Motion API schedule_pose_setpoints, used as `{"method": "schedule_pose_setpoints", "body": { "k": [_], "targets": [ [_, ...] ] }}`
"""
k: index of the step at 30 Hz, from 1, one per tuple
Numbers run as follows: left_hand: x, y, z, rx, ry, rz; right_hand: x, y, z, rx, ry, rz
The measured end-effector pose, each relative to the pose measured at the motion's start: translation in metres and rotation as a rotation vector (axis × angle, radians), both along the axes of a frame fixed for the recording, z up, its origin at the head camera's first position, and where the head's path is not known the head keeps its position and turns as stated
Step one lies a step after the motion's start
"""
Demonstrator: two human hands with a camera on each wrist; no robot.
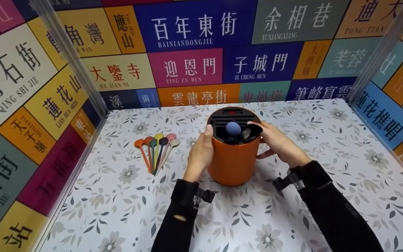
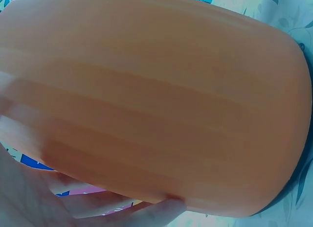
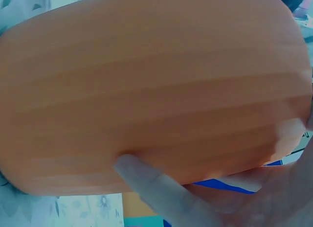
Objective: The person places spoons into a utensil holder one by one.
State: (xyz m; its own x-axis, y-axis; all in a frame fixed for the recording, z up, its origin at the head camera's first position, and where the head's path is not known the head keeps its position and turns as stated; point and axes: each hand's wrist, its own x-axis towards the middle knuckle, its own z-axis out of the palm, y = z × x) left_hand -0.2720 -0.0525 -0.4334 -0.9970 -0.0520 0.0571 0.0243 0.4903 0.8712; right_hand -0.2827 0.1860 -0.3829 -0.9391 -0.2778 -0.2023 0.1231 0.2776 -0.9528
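Observation:
A tall orange canister (image 1: 232, 162) with a black slotted top (image 1: 234, 120) stands on the table, tilted slightly in the head view. My left hand (image 1: 201, 150) grips its left side, thumb up near the rim. On the opposite side my right hand (image 1: 281, 141) holds it, thumb over the rim's edge. A round blue-purple head (image 1: 233, 128) and a black, spoon-like piece (image 1: 255, 130) show at the top opening. The canister's orange wall (image 2: 161, 95) fills most of the left wrist view, with fingers (image 2: 156, 212) along its lower edge. In the right wrist view a fingertip (image 3: 129, 163) presses the wall.
Left of the canister, several long-handled spoons (image 1: 156, 150) in different colours lie fanned out on the floral tabletop (image 1: 117, 210). Panels with street-name signs (image 1: 194, 26) enclose the back and both sides.

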Motion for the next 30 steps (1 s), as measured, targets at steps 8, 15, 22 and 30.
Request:
{"method": "schedule_pose_setpoints", "body": {
  "k": [8,15,22,30],
  "targets": [
    [0.000,-0.001,0.000,0.000,-0.002,0.001,0.001,-0.002,-0.002,0.010,0.013,-0.026],
    [0.001,-0.005,0.004,0.017,-0.038,-0.047,0.001,-0.001,-0.002,0.010,0.014,-0.030],
    [0.005,-0.014,0.011,0.021,-0.060,-0.081,0.001,0.000,0.001,0.021,0.013,-0.007],
    [-0.006,-0.031,-0.005,-0.088,0.126,0.039,0.002,-0.002,-0.001,0.020,0.005,-0.022]
  ]
}}
